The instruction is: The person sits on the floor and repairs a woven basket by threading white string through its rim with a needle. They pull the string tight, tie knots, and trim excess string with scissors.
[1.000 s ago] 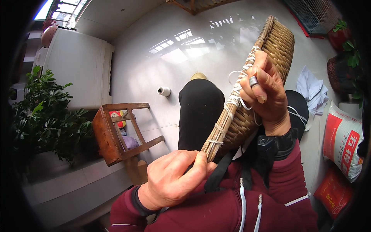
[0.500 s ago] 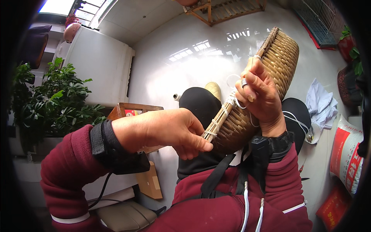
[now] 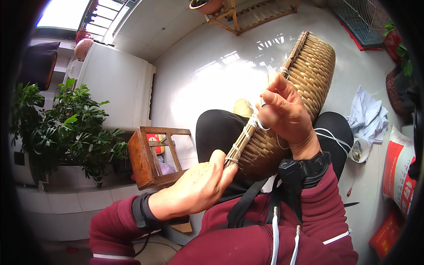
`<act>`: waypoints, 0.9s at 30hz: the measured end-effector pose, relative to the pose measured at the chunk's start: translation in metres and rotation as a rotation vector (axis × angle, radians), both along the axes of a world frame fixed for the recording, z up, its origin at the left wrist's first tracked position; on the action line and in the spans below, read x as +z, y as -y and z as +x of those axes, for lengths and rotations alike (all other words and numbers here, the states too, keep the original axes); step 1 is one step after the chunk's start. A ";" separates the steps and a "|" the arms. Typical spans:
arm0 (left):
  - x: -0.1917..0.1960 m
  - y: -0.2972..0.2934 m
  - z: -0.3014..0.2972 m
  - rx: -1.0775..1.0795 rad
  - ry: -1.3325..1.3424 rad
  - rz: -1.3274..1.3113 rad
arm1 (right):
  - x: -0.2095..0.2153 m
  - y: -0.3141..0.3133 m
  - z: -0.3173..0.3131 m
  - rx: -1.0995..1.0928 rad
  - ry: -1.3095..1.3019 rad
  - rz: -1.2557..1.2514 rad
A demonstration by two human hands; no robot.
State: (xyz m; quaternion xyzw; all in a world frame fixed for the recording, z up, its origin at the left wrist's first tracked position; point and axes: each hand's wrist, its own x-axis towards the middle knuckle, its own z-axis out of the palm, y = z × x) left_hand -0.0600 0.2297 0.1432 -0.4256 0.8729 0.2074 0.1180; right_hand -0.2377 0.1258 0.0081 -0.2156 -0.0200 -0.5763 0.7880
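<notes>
A woven tan basket [image 3: 311, 73] rests tilted across my lap, its bundled rim toward the left. White cord [image 3: 252, 123] wraps this rim at several spots. My left hand [image 3: 194, 187] is closed on the near end of the rim, thumb on top. Beside the middle of the rim, my right hand [image 3: 289, 117] is raised with fingers pinched. A thin needle-like piece [image 3: 268, 79] shows at its fingertips, too fine to make out fully. Loose white cord runs between the rim and this hand.
A wooden stool frame [image 3: 143, 165] stands at the left by leafy plants [image 3: 73, 132] and a white cabinet [image 3: 112, 84]. On the right floor lie a pale cloth [image 3: 366, 115], a cord roll [image 3: 358, 150] and a red-and-white sack [image 3: 397, 165]. A wire cage [image 3: 360, 22] stands far right.
My left hand has turned at the rim's near end, its forearm dropping lower. My right hand has shifted slightly left and down, its fingers turned. The basket has moved a little left.
</notes>
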 end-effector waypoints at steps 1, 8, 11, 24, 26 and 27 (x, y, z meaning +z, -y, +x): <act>-0.006 -0.006 -0.002 0.010 0.054 -0.072 | 0.000 -0.001 -0.001 0.002 -0.003 0.006; -0.017 -0.015 -0.019 0.548 0.068 -0.058 | 0.005 -0.002 0.000 0.014 0.014 0.017; -0.014 -0.012 -0.017 0.523 0.034 -0.060 | 0.017 0.000 0.001 -0.003 -0.021 0.010; -0.023 -0.010 -0.011 0.503 -0.070 -0.116 | 0.050 0.020 -0.017 0.118 -0.539 -0.095; -0.025 -0.010 -0.012 0.481 -0.063 -0.151 | 0.047 0.017 -0.031 0.125 -0.608 -0.191; -0.025 -0.011 -0.012 0.491 -0.078 -0.138 | 0.046 0.014 -0.039 0.122 -0.663 -0.236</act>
